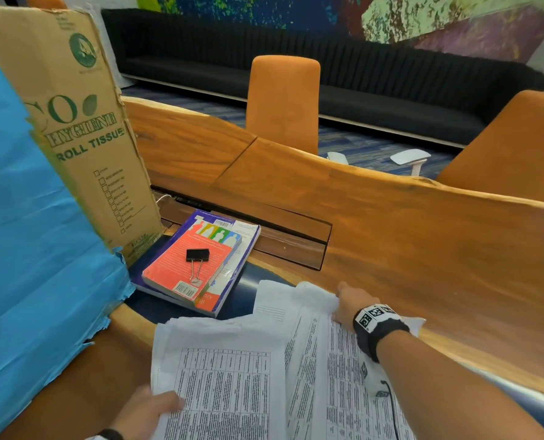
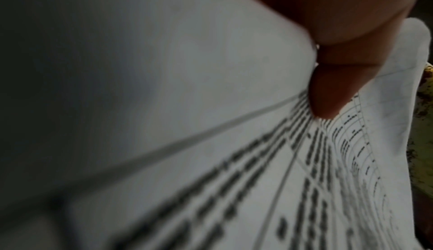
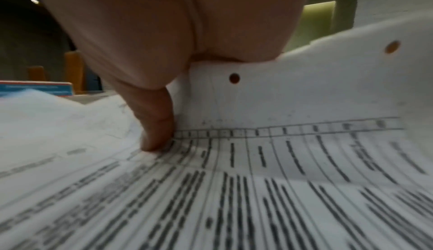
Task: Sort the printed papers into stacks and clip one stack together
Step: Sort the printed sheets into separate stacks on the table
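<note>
Printed papers with tables of text lie spread at the near table edge as a left batch (image 1: 223,376) and a right batch (image 1: 337,369). My left hand (image 1: 165,404) pinches the left batch at its near left corner; the thumb (image 2: 328,94) lies on the printed sheet (image 2: 211,189). My right hand (image 1: 342,304) grips the far edge of the right batch. Its thumb (image 3: 157,135) presses the sheet (image 3: 257,189) while the hole-punched margin (image 3: 304,87) curls up against the palm. A black binder clip (image 1: 197,257) lies alone on a red book (image 1: 191,265).
The red book sits on a larger purple book (image 1: 238,249) left of centre. A tall cardboard box (image 1: 83,131) with blue paper (image 1: 26,249) stands at the left. A recessed slot (image 1: 289,239) cuts the wooden table (image 1: 423,236). Orange chairs (image 1: 283,103) stand beyond it.
</note>
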A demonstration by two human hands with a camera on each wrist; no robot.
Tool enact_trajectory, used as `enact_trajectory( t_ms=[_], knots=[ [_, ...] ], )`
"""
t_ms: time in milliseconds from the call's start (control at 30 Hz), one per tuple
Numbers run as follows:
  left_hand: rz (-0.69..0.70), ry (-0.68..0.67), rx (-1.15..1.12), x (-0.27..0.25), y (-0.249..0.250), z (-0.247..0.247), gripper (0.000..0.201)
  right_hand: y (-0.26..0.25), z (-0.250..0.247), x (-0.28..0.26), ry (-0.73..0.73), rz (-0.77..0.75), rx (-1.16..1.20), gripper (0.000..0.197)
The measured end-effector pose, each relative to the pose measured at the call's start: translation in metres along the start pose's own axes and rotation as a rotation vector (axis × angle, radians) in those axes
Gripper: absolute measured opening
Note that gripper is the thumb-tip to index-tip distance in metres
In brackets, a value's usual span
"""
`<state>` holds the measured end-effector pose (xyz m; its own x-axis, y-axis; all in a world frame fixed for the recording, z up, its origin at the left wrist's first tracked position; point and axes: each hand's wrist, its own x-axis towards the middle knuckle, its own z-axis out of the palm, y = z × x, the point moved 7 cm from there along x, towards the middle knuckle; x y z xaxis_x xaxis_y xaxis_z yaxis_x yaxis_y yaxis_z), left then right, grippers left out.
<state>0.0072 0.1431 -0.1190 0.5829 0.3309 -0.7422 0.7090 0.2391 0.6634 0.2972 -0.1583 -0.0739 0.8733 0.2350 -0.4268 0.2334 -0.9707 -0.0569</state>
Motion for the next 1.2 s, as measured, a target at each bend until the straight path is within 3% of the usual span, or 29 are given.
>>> enact_trajectory(
  t_ms=[167,367,633,733,900,1033,1133,1200],
  knots=[
    [0.005,-0.007,-0.019,-0.001,0.000,0.001,0.018,-0.026,-0.013,-0.013,0.058,-0.273,-0.183,0.006],
    [0.000,-0.024,-0.024,0.001,-0.002,0.002,0.020,-0.058,-0.008,0.001,0.001,-0.433,-0.211,0.013],
    [-0.021,-0.045,-0.021,0.005,-0.004,0.002,0.023,-0.068,0.005,0.024,-0.054,-0.235,0.071,0.033],
    [-0.019,-0.038,-0.002,0.003,-0.002,0.002,0.021,-0.052,0.009,0.020,-0.096,-0.211,0.030,0.021],
    [0.000,-0.004,0.009,0.000,-0.003,0.003,0.018,0.019,0.012,-0.018,-0.134,-0.101,0.067,0.027],
    [0.012,0.060,0.007,0.000,-0.004,0.007,0.025,0.089,0.012,-0.073,-0.196,-0.021,0.062,0.004],
    [0.045,0.075,0.054,-0.001,0.010,0.021,0.014,0.119,-0.004,-0.113,-0.187,0.005,0.061,0.015],
    [0.058,0.071,0.107,0.001,0.021,0.034,0.010,0.135,-0.019,-0.136,-0.163,0.029,0.046,0.011]
  ],
)
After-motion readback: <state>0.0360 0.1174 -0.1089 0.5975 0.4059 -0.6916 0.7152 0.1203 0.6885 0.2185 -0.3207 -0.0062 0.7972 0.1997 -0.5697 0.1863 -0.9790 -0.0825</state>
